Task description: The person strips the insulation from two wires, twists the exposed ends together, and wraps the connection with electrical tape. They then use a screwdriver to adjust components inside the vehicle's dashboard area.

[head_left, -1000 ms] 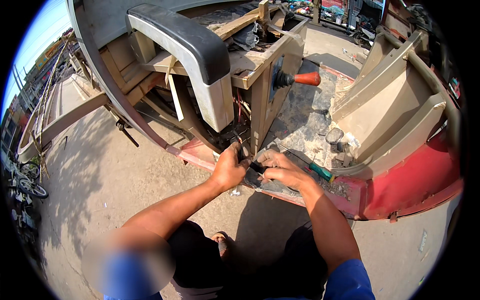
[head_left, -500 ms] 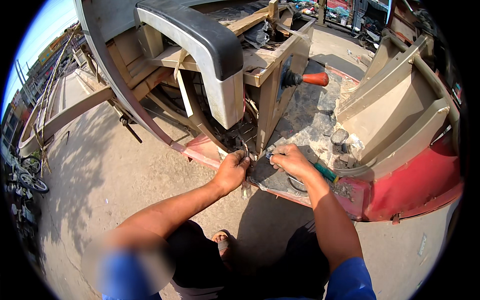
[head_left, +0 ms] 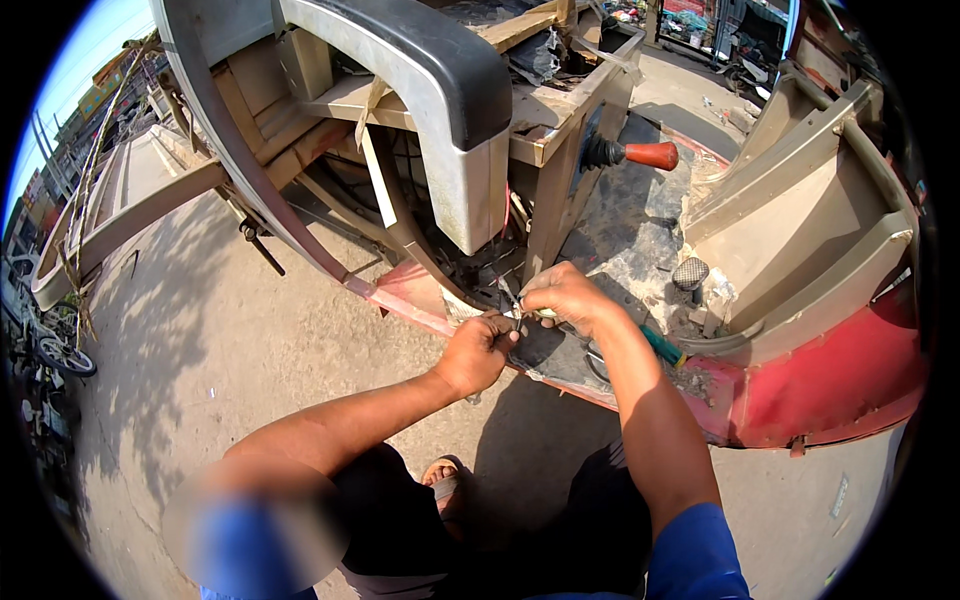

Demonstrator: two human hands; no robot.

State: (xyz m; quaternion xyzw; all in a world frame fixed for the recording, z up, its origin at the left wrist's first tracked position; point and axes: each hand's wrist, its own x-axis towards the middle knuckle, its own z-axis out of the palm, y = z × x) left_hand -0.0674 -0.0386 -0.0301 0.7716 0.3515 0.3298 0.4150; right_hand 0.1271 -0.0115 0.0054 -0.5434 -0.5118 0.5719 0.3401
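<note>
Wires (head_left: 512, 300) pinched between both hands' fingers (head_left: 500, 322).

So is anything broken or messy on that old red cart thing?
Yes. The red floor edge by the left hand and right hand is chipped and worn. The floor is covered in dirt and rubble, and scrap wood lies piled on top.

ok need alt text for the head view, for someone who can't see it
Seen from above, a person's left hand and right hand meet over thin wires at the floor edge of a stripped red vehicle. A green-handled tool lies beside the right forearm, and an orange-knobbed lever sticks out above.
</note>
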